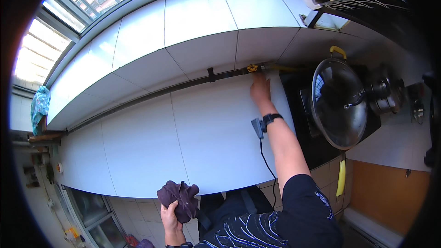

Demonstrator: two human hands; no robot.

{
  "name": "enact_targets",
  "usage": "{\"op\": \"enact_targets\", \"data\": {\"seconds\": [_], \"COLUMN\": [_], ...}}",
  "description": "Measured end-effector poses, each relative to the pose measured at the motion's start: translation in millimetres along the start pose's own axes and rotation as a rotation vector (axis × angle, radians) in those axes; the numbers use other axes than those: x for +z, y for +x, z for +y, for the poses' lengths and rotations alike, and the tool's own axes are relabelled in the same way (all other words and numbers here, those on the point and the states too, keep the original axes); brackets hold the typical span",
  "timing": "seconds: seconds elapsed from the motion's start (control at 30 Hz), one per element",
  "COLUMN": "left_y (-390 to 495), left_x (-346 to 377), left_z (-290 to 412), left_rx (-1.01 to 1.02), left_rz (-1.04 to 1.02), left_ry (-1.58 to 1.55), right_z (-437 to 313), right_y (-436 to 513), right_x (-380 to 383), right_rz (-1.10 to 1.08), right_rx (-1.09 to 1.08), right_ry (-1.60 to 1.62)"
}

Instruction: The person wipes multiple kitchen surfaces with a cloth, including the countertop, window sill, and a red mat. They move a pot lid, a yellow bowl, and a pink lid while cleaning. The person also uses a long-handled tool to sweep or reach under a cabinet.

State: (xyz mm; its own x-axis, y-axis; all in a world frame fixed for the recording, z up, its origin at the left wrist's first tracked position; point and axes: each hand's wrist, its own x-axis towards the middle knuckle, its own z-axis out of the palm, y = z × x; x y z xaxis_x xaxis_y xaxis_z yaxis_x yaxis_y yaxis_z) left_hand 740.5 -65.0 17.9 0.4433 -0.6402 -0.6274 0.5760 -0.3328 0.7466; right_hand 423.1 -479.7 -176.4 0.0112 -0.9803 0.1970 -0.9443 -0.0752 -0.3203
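My left hand (pixel 171 221) grips a bunched dark purple cloth (pixel 179 200) at the front edge of the white countertop (pixel 220 127). Reaching across to the back edge, my right hand (pixel 260 88) is at a yellow valve handle (pixel 252 68) on the dark pipe (pixel 193 83) that runs along the tiled wall. The fingertips lie just below the valve; whether they touch it cannot be told, and the finger pose is partly hidden by the back of the hand. A strapped device with a black cable is on the right wrist.
Right of my right arm, a large lidded wok (pixel 339 103) stands on the black stove (pixel 324 158), its yellow handle (pixel 341 178) jutting over the front. Behind it is a steel pot (pixel 384 93). A floral cloth (pixel 40 106) hangs at the far left, near the window.
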Motion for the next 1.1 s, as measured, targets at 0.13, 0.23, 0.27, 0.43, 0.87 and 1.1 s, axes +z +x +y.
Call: {"op": "enact_targets", "data": {"seconds": [0.13, 0.23, 0.27, 0.43, 0.87, 1.1], "left_y": [10, 19, 21, 19, 17, 19], "left_x": [21, 57, 70, 124, 103, 70], "left_z": [9, 9, 7, -4, 8, 29], "left_rx": [-0.036, -0.043, -0.014, -0.167, -0.135, -0.035], "left_rz": [-0.123, -0.295, -0.396, -0.810, -0.620, -0.573], "left_ry": [0.020, 0.026, 0.072, 0.022, 0.314, 0.279], "right_z": [-45, -96, -111, -138, -32, 9], "right_y": [-90, -159, -175, -193, -135, -136], "right_x": [-36, -82, -100, -154, -56, -65], "right_rz": [-0.216, -0.871, -1.043, -0.896, -0.133, 0.019], "right_rx": [0.087, -0.103, -0.141, -0.105, -0.069, 0.292], "right_ry": [0.485, 0.986, 1.163, 1.445, 0.234, -0.124]}}
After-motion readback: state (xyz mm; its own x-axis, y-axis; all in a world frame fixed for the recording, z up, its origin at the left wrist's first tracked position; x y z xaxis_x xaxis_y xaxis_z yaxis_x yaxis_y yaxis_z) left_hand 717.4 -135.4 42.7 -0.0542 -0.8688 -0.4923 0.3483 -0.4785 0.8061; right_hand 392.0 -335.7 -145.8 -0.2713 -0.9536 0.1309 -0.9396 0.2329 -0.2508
